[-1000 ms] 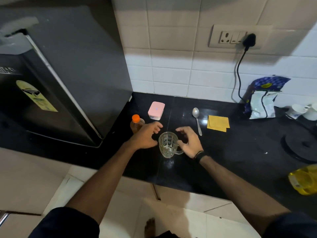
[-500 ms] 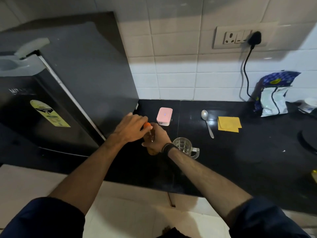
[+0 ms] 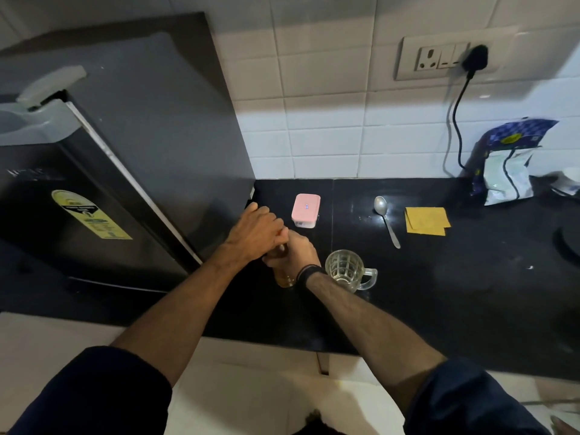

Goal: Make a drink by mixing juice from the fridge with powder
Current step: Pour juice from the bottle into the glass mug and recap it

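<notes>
A small juice bottle (image 3: 285, 278) with amber liquid stands on the black counter (image 3: 455, 293) beside the fridge. My right hand (image 3: 295, 254) grips its body. My left hand (image 3: 255, 229) is curled over the top and hides the orange cap. Just right of the bottle stands an empty glass mug (image 3: 345, 271) with its handle pointing right. A pink lidded box (image 3: 305, 210) sits behind the hands. A metal spoon (image 3: 386, 219) and yellow sachets (image 3: 426, 220) lie further right.
A dark fridge (image 3: 125, 171) fills the left, its door shut. A blue and white bag (image 3: 508, 164) leans on the tiled wall under a plugged socket (image 3: 448, 56). White cups (image 3: 568, 182) sit at the far right edge.
Both hands left the mug and moved left onto the bottle. The left hand has settled fully over the cap, which showed orange before.
</notes>
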